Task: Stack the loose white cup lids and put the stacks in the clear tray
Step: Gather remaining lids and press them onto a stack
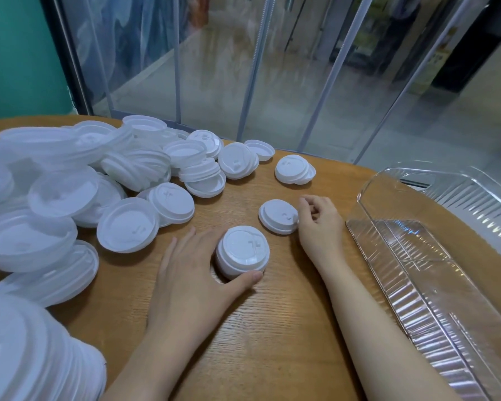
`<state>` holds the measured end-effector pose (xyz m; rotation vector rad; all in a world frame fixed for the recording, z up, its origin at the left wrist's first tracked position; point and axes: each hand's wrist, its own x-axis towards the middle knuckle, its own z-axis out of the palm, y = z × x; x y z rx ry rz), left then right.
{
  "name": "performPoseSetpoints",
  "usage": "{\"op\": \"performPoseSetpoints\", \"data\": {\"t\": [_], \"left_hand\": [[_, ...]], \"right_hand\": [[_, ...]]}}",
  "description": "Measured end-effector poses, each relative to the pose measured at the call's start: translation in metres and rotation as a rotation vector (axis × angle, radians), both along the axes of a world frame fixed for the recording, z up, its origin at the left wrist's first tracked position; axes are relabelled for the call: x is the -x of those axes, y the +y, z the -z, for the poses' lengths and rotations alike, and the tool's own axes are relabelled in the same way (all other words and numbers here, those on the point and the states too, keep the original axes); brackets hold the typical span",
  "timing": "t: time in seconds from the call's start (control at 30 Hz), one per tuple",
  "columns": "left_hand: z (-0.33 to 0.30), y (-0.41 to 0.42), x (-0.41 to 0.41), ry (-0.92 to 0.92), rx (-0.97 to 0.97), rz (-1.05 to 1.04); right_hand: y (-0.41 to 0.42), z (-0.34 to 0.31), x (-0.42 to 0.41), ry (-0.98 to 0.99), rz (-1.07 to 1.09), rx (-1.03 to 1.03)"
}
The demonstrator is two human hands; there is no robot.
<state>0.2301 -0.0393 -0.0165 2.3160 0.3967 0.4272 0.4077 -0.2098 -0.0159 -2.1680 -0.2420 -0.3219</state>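
Standing on the desk near its front middle: one short stack of white lids, dome side up, upright. The left hand cups it, thumb curled round the near side, fingers lying fairly straight on the far left side.

Single lid, dome up, flat on the wood just beyond and to the right of the stack, apart from it. The right hand pinches its right rim between curled fingertips, wrist resting on the desk.

Small stack of two or three lids, tilted, farther back, on its own.

Loose heap of lids, covering the left half of the desk: many dozen, some dome up, some rim up, some already nested in leaning piles. Count not possible.

Tall pile of lids, blurred, at the near left corner.

Clear tray, ribbed walls, handle cutout at the far end, on the right edge of the desk, beside the right forearm. No lids visible in it.

Behind the desk: a teal wall and clear plastic strip curtains.
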Motion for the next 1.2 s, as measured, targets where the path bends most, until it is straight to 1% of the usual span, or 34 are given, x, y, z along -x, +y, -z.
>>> {"op": "performPoseSetpoints", "data": {"t": [0.07,0.13,0.2,0.27,0.37,0.43,0.53,0.63,0.7,0.8,1.0,1.2], "left_hand": [[0.0,0.0,0.0,0.001,-0.002,0.002],[0.001,0.0,0.0,0.003,-0.002,0.001],[0.001,0.0,0.0,0.007,-0.006,-0.001],[0.001,0.001,0.0,0.012,-0.018,0.0],[0.001,0.001,-0.001,0.017,-0.025,-0.002],[0.001,0.001,-0.001,0.017,-0.036,-0.009],[0.002,0.0,-0.001,0.016,-0.048,-0.016],[0.001,0.001,-0.002,0.043,-0.071,-0.009],[0.0,0.001,-0.002,0.056,-0.072,-0.005],[-0.003,0.001,-0.001,0.06,-0.073,0.001],[-0.004,0.002,-0.001,0.071,-0.082,0.013],[-0.003,0.002,-0.002,0.073,-0.086,0.006]], "right_hand": [[-0.006,-0.001,-0.001,0.006,-0.12,0.072],[-0.01,0.0,0.0,0.045,-0.22,0.236],[-0.01,0.003,0.0,0.046,-0.228,0.331],[-0.008,0.004,0.0,0.009,-0.223,0.295],[-0.011,0.0,0.001,-0.014,-0.278,0.137],[-0.012,-0.005,0.003,0.031,-0.335,0.047],[-0.006,-0.016,0.012,0.162,-0.456,-0.104],[-0.002,-0.025,0.02,0.242,-0.615,-0.182],[0.001,-0.03,0.024,0.283,-0.703,-0.193],[0.003,-0.032,0.028,0.333,-0.783,-0.148],[0.002,-0.035,0.031,0.433,-0.863,-0.07],[0.006,-0.033,0.033,0.494,-0.915,-0.093]]}}
